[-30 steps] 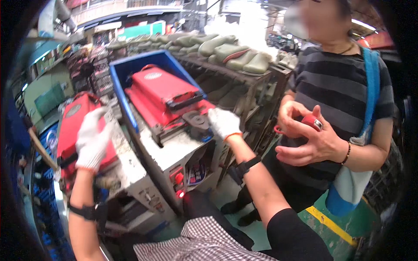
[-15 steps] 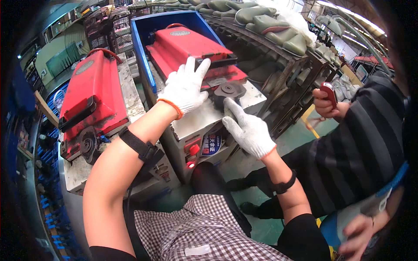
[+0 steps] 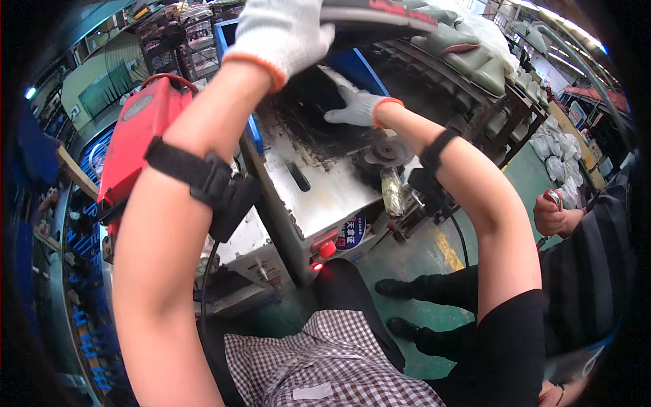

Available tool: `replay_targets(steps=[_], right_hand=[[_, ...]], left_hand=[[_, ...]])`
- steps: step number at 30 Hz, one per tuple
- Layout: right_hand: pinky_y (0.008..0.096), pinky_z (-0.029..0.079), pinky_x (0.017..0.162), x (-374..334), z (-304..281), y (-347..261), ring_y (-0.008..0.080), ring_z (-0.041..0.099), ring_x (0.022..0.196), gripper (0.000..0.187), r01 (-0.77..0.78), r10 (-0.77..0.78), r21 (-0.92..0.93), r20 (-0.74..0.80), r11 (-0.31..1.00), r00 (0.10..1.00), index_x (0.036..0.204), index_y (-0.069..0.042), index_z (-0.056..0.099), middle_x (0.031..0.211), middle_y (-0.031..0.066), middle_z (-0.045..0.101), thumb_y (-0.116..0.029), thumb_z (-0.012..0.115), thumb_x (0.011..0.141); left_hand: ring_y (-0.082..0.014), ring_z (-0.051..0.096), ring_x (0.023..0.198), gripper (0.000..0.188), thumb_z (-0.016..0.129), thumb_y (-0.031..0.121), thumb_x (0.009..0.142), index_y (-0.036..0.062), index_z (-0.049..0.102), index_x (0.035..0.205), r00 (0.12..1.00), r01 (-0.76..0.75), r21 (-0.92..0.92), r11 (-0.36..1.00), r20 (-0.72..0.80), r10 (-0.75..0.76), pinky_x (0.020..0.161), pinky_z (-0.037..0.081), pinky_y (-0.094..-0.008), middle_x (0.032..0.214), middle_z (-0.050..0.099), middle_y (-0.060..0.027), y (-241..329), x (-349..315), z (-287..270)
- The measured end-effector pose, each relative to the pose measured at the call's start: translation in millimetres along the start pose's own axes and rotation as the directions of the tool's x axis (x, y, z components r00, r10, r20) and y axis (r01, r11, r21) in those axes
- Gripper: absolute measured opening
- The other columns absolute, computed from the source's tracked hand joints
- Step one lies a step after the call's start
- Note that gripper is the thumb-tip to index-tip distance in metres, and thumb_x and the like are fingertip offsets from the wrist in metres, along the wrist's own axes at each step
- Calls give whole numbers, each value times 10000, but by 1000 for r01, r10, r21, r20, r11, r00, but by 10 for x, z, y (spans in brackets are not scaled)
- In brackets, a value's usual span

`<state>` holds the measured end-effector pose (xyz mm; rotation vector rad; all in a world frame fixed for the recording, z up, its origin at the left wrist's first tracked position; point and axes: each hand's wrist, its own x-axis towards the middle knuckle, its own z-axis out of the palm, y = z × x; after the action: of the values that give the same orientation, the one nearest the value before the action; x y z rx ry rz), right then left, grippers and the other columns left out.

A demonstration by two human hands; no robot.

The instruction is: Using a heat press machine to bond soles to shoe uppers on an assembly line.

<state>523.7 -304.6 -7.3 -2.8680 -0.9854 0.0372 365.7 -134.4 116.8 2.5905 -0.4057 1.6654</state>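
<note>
The machine's lid (image 3: 390, 15) is tilted up at the top edge, its dark front side toward me. My left hand (image 3: 281, 41), in a white knit glove, grips the lid's left end; its fingertips run out of the picture. Below it gapes the machine's dark opening (image 3: 308, 102). My right hand (image 3: 359, 107), gloved too, reaches in from the right with thumb and fingers apart, beside a pale strip at the opening's far edge. What its fingertips touch cannot be made out. A dark round knob (image 3: 388, 153) sits at the machine's right front corner.
To the left stands a second red-lidded machine (image 3: 139, 125). Under the knob is a clear, shiny piece (image 3: 392, 193); a red switch (image 3: 327, 249) sits on the front panel. Green shoe forms (image 3: 468, 61) fill a rack behind. At right, a person's hand (image 3: 557, 216) holds a red object.
The red lid has swung up and away, baring the dark opening. My left hand has risen with it. My right hand has left the knob's front and moved up into the opening.
</note>
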Motion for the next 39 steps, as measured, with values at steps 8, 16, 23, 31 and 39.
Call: replay_targets(steps=[8, 16, 23, 31, 39], right_hand=[[440, 397, 1195, 369, 48, -103, 392, 430, 1493, 1053, -107, 88, 211, 101, 972, 991, 1672, -120, 276, 1651, 260, 374, -611, 669, 828], [269, 476, 642, -871, -468, -654, 95, 664, 868, 407, -248, 54, 947, 243, 202, 969, 1169, -193, 660, 966, -42, 739, -535, 508, 1010], [325, 577, 672, -1976, -184, -2352, 194, 719, 810, 679, 0, -337, 991, -46, -135, 940, 1400, -11, 558, 1039, 117, 739, -591, 445, 1067], [434, 465, 1064, -2045, 501, -3149, 377, 613, 1195, 575, 794, -596, 181, -569, 581, 566, 1425, -51, 622, 1273, 200, 656, -142, 756, 873], [395, 537, 907, -1864, 935, -3401, 316, 694, 999, 345, 726, -482, 129, -667, 676, 568, 1181, -87, 741, 1097, 124, 729, -5, 718, 846]], left_hand=[[-449, 631, 1136, 512, 705, 273, 841, -10, 589, 1251, 1000, -18, -62, 998, 22, 19, 988, 512, -525, 1212, 628, -274, -329, 430, -239], [-214, 653, 1084, 658, 622, 537, 1005, 79, 540, 1471, 495, 808, -587, 43, 638, -589, 1019, 464, -350, 1261, 703, -101, -368, -876, -512], [-222, 591, 1303, 492, 664, 380, 1030, 103, 575, 1426, 580, 338, -862, -377, 506, -638, 1185, 408, -407, 1397, 643, -54, 329, -2046, -1690], [-219, 684, 1092, 339, 750, 154, 873, 79, 659, 1192, 454, 733, -603, 313, 92, -886, 1014, 541, -403, 1196, 697, -95, 106, -3596, -3402], [-144, 639, 892, 131, 780, 193, 798, 133, 706, 888, -414, 749, -612, -256, -130, -901, 905, 497, -304, 868, 689, 4, -1604, -5204, -4452]])
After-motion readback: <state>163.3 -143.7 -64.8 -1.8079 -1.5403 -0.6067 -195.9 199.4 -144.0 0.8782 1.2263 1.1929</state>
